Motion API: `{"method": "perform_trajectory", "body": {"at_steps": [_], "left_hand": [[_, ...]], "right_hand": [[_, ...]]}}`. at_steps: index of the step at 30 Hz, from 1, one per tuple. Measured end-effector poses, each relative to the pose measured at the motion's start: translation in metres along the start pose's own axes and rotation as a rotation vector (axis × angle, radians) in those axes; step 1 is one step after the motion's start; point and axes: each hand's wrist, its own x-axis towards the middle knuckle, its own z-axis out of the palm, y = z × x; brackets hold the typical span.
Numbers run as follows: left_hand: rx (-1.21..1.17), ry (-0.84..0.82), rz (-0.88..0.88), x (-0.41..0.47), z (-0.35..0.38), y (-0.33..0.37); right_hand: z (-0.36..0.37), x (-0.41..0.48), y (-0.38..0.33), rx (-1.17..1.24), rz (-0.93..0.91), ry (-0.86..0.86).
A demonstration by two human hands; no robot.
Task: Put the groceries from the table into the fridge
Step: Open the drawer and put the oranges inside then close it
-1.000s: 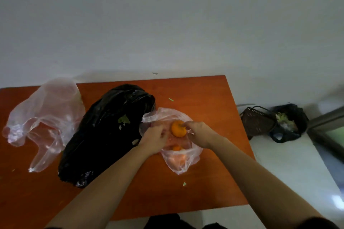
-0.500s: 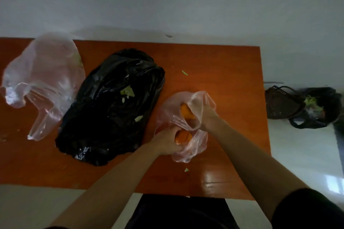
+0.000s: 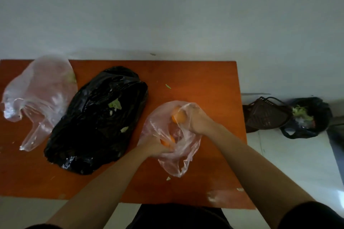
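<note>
A small clear plastic bag (image 3: 173, 161) lies on the right part of the orange wooden table (image 3: 204, 83). Inside it show two oranges, one (image 3: 179, 117) at the top and one (image 3: 167, 141) lower down. My right hand (image 3: 199, 120) is closed around the upper orange through or inside the plastic. My left hand (image 3: 155, 146) grips the lower orange together with the bag's edge. The fridge is out of view.
A large crumpled black bag (image 3: 96, 121) with green leaf scraps lies in the table's middle, and a bigger clear bag (image 3: 39, 96) at the left. On the floor to the right stand a dark woven basket (image 3: 266, 117) and a black rubbish bag (image 3: 309, 117).
Both hands went from pinching the bag open to reaching into it and closing on the oranges. The bag has shifted slightly right and bunched up; the view also tilted and moved back.
</note>
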Motion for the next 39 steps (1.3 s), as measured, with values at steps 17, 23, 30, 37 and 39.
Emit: {"method": "perform_trajectory", "body": {"at_steps": [17, 23, 30, 37, 39], "left_hand": [[-0.391, 0.184, 0.129, -0.090, -0.048, 0.016], [-0.572, 0.071, 0.232, -0.106, -0.064, 0.009], [-0.278, 0.082, 0.287, -0.100, -0.061, -0.032], [0.153, 0.119, 0.554, -0.111, -0.021, -0.021], [0.245, 0.184, 0.638, -0.137, -0.012, 0.007]], "right_hand": [[-0.005, -0.044, -0.014, -0.057, -0.067, 0.004], [0.001, -0.084, -0.038, 0.075, 0.113, 0.002], [0.045, -0.136, -0.072, 0.168, 0.322, 0.030], [0.084, -0.217, -0.072, 0.162, 0.477, 0.281], [0.089, -0.252, -0.065, 0.186, 0.568, 0.422]]}}
